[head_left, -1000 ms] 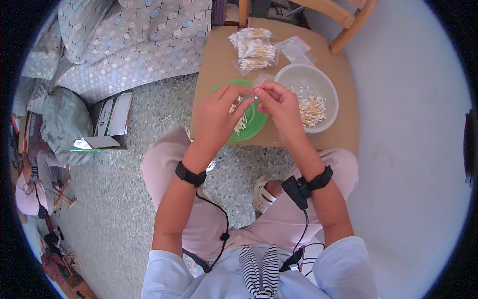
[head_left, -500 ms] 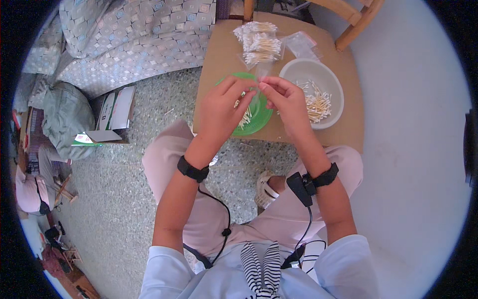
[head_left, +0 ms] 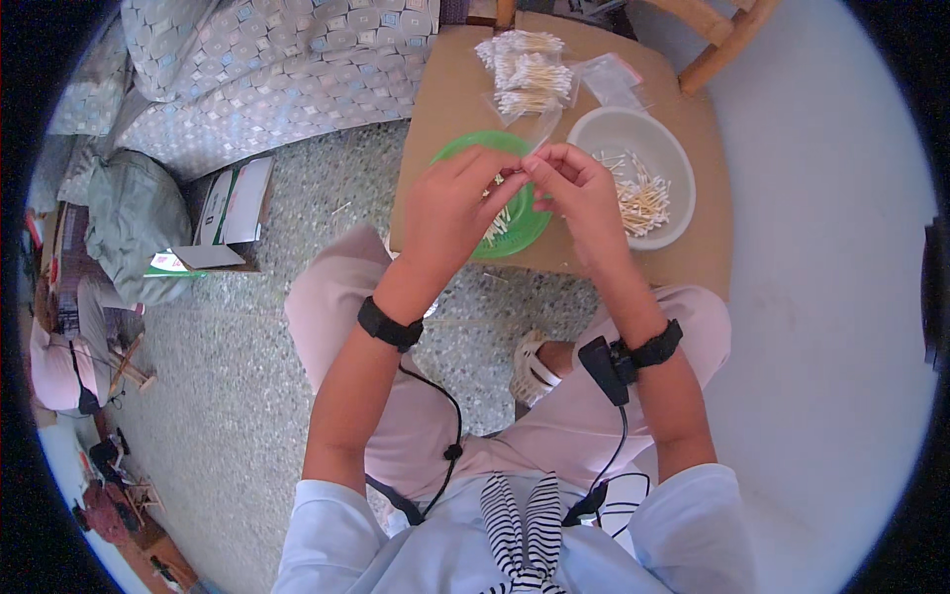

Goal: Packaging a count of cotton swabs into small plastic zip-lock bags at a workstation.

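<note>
Over the green bowl (head_left: 463,143), my left hand (head_left: 450,213) and my right hand (head_left: 586,198) meet with their fingertips pinched together. A small clear plastic bag (head_left: 541,131) sticks up from between them; its lower part is hidden by my fingers. Loose cotton swabs (head_left: 498,230) lie in the green bowl, partly covered by my left hand. To the right stands a white bowl (head_left: 683,163) with a heap of cotton swabs (head_left: 643,203). Both bowls rest on a brown chair seat (head_left: 693,255).
Beyond the bowls lies a pile of bagged cotton swabs (head_left: 529,74), with flat clear bags (head_left: 616,81) beside it. A chair-back post (head_left: 727,59) rises at the far right, close to the pale wall (head_left: 821,297). An opened carton (head_left: 237,203) sits on the speckled floor at left.
The view has shifted slightly, moving the scene a little right and up. My fingertips stay together, and the clear bag now slants up to the right of them.
</note>
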Motion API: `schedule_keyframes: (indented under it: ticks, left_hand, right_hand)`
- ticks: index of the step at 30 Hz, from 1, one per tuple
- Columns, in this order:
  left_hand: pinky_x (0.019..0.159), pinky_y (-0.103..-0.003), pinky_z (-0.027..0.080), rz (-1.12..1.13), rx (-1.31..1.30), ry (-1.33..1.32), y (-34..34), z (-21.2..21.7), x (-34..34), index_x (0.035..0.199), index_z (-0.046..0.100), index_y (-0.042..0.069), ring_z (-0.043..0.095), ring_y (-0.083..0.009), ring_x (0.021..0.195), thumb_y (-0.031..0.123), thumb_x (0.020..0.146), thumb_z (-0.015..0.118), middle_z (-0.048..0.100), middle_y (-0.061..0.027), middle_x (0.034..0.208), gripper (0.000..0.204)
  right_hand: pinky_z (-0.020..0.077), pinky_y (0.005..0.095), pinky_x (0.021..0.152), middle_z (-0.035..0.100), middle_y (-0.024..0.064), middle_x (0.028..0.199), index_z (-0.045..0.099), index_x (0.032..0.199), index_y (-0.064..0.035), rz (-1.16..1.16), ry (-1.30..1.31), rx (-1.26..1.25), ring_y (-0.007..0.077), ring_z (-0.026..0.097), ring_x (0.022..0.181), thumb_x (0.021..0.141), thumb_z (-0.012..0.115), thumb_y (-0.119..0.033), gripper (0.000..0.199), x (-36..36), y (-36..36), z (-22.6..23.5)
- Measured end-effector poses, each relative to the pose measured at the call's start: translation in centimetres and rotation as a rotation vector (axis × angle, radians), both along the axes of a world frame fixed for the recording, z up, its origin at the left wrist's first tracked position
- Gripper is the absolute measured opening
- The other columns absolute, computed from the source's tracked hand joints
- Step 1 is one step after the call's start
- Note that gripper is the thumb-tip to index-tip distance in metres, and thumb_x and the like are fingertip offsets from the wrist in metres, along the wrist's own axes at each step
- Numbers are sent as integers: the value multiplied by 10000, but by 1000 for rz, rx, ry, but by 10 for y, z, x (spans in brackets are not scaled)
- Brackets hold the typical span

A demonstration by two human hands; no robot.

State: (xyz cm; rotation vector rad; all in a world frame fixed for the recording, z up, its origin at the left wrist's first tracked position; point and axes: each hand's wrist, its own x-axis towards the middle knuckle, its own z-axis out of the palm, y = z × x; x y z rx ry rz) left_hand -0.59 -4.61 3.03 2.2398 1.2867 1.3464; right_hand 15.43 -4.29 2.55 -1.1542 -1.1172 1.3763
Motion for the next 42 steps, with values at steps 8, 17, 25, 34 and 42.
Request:
schedule_keyframes:
  ticks: [8, 17, 25, 34, 42]
  left_hand:
    - [630, -298, 498, -76, -213, -118, 0, 2, 1, 953, 675, 40, 649, -187, 704, 176, 859, 668, 678, -89, 850, 165]
    - [613, -291, 498, -23, -381, -221, 4, -5, 2, 946, 658, 15, 638, -178, 662, 178, 868, 651, 662, -103, 772, 181]
    - [614, -270, 494, -35, -346, -185, 6, -4, -6, 968, 663, 8, 625, -126, 671, 173, 888, 641, 674, -85, 819, 184]
    - [645, -249, 496, -117, -407, -260, 4, -2, -3, 981, 673, 14, 622, -94, 701, 164, 884, 653, 678, -52, 782, 180]
    - [638, -295, 512, -48, -356, -186, 5, -6, -5, 960, 663, 18, 673, -183, 702, 205, 892, 631, 691, -109, 799, 201]
  right_hand:
    - [490, 208, 624, 639, -11, 833, 670, 971, -47, 90, -57, 4, 58, 574, 713, 885, 660, -226, 199, 11, 6, 3]
    - [495, 220, 642, 648, 4, 856, 669, 979, -34, 214, -221, -11, 60, 575, 727, 869, 679, -275, 265, 22, 10, -2]
    - [497, 229, 623, 596, -13, 784, 653, 993, -33, 42, -59, -71, 73, 562, 690, 880, 662, -261, 255, 5, 1, 3]
    - [488, 236, 625, 630, 11, 834, 641, 957, -23, 57, -139, 101, 76, 572, 699, 894, 640, -219, 206, 6, 4, -3]
    - [496, 281, 671, 656, 73, 809, 629, 975, 7, 139, -351, 167, 132, 612, 714, 897, 630, -210, 230, 11, 6, -6]
